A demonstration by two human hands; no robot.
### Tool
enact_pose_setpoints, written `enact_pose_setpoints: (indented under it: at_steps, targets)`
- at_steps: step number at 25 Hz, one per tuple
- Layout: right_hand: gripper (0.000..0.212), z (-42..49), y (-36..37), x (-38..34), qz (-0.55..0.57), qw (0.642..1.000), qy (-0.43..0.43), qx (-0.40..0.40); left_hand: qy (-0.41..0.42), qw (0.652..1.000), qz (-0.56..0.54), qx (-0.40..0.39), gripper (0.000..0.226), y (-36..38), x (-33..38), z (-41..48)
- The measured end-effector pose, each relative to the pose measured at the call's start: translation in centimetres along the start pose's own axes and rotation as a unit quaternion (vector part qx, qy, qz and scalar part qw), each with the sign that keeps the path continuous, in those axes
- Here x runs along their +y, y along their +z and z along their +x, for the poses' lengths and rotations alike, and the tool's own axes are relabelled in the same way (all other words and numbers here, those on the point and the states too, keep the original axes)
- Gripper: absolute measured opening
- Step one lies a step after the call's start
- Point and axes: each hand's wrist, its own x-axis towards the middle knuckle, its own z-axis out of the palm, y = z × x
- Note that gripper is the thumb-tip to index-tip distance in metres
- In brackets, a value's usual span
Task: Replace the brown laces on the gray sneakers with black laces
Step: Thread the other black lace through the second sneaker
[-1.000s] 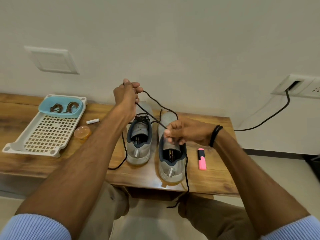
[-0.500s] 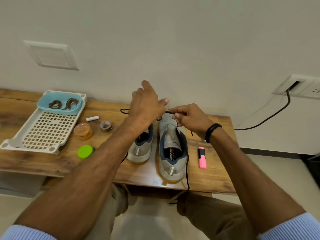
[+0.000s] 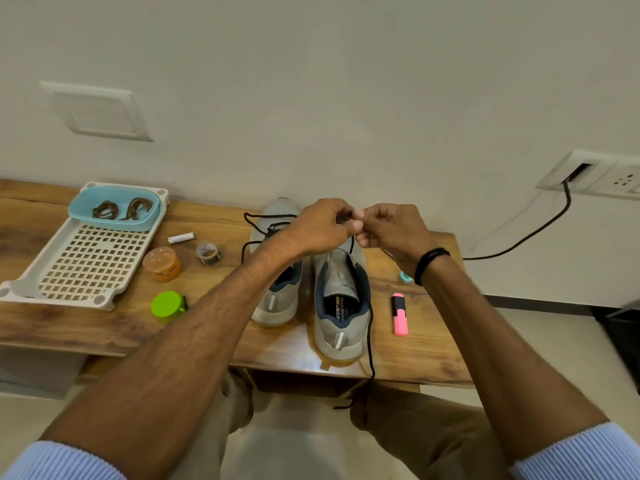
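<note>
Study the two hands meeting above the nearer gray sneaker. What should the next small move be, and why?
Probably thread the pinched black lace through a front eyelet of the nearer sneaker. The left hand and right hand both pinch it above the toe end, while a long tail trails past the heel and off the table edge, so little seems laced.
</note>
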Motion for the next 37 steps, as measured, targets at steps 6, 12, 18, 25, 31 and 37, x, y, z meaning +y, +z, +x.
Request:
enact_pose_setpoints:
  at_steps: [6,12,18,25,31,37]
  targets:
    - [0.029,0.6,0.4,0.4,-0.044,0.995,-0.031,0.08,0.015,0.996,0.051,0.071,0.023,-0.6,-0.1,0.1]
    - [0.035,-0.3,1.1,3.9,-0.461,0.865,0.171,-0.101,-0.08,0.988,0.004,0.131,0.014,-0.7,-1.0,0.5]
    - [0.022,0.6,-1.9,4.2,-0.58,0.808,0.104,-0.027,-0.154,0.951,-0.252,0.092,0.007,-0.2,-0.7,0.8]
    - [0.026,1.3,-3.4,4.9,-0.585,0.8,0.13,-0.025,-0.181,0.963,-0.188,0.069,0.019,2.7,-2.5,1.9]
    - [0.026,0.6,-0.9,2.8,-0.472,0.87,0.004,0.141,-0.113,0.988,0.068,0.075,0.019,4.4,-2.4,1.9]
    - [0.026,0.3,1.7,4.9,-0.349,0.933,0.091,0.018,-0.084,0.991,0.083,0.068,0.008,4.1,-2.8,2.0]
